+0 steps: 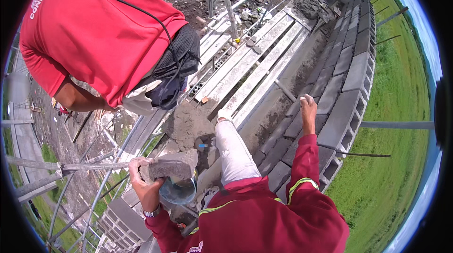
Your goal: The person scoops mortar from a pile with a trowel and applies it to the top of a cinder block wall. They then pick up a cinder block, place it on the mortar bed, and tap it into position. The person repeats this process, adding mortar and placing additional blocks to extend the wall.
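One block (171, 169) juts rightward from the left grip (147, 188).

Qty: 1 co-worker (108, 41), 2 bare grips (L grip (147, 190) + R grip (309, 109), both the wearer's), 1 block (170, 170) in L grip, 1 bucket (179, 193), 1 wristwatch (152, 213), 1 sm. blue pc. (203, 145), min. 3 long planks (245, 64); wall blocks (355, 73), lots, can't ct. exactly.

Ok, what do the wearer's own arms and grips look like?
Long dark-red sleeves on both: left sleeve, right sleeve. Yellow-green band with a pale stripe around the right one. Left grip ungloved, silver-toned wristwatch at the wrist. Right grip ungloved, no watch visible.
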{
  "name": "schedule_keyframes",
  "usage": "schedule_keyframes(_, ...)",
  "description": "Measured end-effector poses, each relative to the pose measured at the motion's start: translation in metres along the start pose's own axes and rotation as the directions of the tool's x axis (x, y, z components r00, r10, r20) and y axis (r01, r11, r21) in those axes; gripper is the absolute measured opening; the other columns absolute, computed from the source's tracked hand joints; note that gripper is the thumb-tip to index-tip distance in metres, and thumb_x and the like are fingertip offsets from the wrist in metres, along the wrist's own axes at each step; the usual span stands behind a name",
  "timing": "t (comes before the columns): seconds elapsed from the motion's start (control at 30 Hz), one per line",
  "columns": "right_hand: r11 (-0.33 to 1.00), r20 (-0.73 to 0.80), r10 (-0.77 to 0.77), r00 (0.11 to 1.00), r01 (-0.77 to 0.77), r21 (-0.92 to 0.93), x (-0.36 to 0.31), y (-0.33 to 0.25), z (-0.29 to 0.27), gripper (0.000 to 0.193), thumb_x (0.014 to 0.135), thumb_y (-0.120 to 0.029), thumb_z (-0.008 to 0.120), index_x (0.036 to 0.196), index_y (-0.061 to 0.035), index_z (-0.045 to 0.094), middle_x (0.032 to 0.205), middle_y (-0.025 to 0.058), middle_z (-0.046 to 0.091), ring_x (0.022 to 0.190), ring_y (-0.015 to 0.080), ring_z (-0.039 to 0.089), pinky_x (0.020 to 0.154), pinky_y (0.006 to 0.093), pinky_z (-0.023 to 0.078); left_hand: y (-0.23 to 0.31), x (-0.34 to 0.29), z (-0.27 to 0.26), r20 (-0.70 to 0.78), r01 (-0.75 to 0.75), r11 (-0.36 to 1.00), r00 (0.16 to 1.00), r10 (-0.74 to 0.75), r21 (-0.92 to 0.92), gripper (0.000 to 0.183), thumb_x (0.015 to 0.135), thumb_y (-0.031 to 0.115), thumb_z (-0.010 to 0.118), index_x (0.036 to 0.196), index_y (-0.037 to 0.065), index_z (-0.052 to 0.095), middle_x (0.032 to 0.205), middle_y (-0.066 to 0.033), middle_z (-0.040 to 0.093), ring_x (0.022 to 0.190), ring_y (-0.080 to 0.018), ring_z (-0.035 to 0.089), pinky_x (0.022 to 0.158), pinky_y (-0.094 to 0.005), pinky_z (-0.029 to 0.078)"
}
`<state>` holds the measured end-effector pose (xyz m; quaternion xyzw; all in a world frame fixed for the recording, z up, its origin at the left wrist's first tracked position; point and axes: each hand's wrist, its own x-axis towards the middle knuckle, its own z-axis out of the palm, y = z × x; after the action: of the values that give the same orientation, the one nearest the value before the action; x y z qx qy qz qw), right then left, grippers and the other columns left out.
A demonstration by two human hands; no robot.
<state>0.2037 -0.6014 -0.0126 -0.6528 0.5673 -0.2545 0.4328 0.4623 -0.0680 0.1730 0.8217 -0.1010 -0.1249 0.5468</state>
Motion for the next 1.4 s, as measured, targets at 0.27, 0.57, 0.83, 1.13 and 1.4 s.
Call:
schedule_keyframes(0.27, 0.998, -0.09, 0.031, 0.995, -0.036, -0.054, 0.158, 0.009, -0.078, 0.057, 0.093, -0.025, 0.064, 0.137, 0.0091, 0.056, 0.137, 0.0252, 0.062, 0.128, 0.0312, 0.059, 0.11, 0.0384, 0.042, 0.128, 0.184, 0.162, 0.39, -0.283, 0.958, 0.879, 0.275, -0.038, 0.057, 0.054, 0.004, 0.082, 0.105, 0.005, 0.054, 0.105, -0.01, 0.058, 0.097, -0.0228, 0.059, 0.093, -0.0352, 0.048)
schedule_keyframes(0.57, 0.917, -0.106, 0.288, 0.952, -0.306, -0.257, 0.123, 0.082, -0.151, 0.036, 0.083, -0.027, 0.07, 0.101, 0.0042, 0.073, 0.089, 0.0199, 0.074, 0.082, 0.0334, 0.071, 0.077, 0.0454, 0.053, 0.221, 0.234, 0.201, 0.249, -0.064, 0.998, 0.967, 0.063, -0.002, 0.048, 0.06, 0.001, 0.071, 0.107, 0.001, 0.059, 0.106, -0.0061, 0.055, 0.099, -0.017, 0.055, 0.09, -0.0294, 0.046)
schedule_keyframes(0.83, 0.852, 0.053, 0.466, 0.883, -0.433, -0.294, 0.002, 0.14, -0.14, 0.033, 0.082, -0.033, 0.069, 0.085, -0.0011, 0.074, 0.084, 0.0196, 0.073, 0.075, 0.0366, 0.069, 0.071, 0.0462, 0.054, 0.249, 0.237, 0.186, 0.19, -0.004, 0.989, 0.981, 0.032, -0.149, 0.044, 0.061, -0.001, 0.07, 0.103, 0.005, 0.058, 0.097, -0.0015, 0.054, 0.088, -0.0143, 0.054, 0.083, -0.0274, 0.046)
schedule_keyframes(1.13, 0.694, 0.413, 0.697, 0.586, -0.696, -0.183, -0.156, 0.132, -0.093, 0.046, 0.085, -0.043, 0.07, 0.113, -0.006, 0.073, 0.093, 0.0211, 0.074, 0.079, 0.0352, 0.074, 0.066, 0.0451, 0.058, 0.236, 0.25, 0.231, 0.166, 0.08, 0.923, 0.986, -0.018, -0.376, 0.049, 0.066, -0.006, 0.068, 0.113, 0.002, 0.057, 0.098, -0.0038, 0.061, 0.085, -0.0163, 0.061, 0.08, -0.0295, 0.051)
schedule_keyframes(1.4, 0.752, 0.431, 0.659, 0.617, -0.55, -0.363, -0.107, 0.18, -0.085, 0.039, 0.087, -0.039, 0.067, 0.112, -0.0094, 0.073, 0.095, 0.0153, 0.075, 0.077, 0.0302, 0.074, 0.066, 0.0434, 0.059, 0.194, 0.271, 0.31, 0.154, 0.107, 0.969, 0.985, -0.074, -0.222, 0.057, 0.059, -0.006, 0.069, 0.114, 0.0, 0.055, 0.102, -0.0059, 0.059, 0.091, -0.02, 0.059, 0.085, -0.033, 0.05)
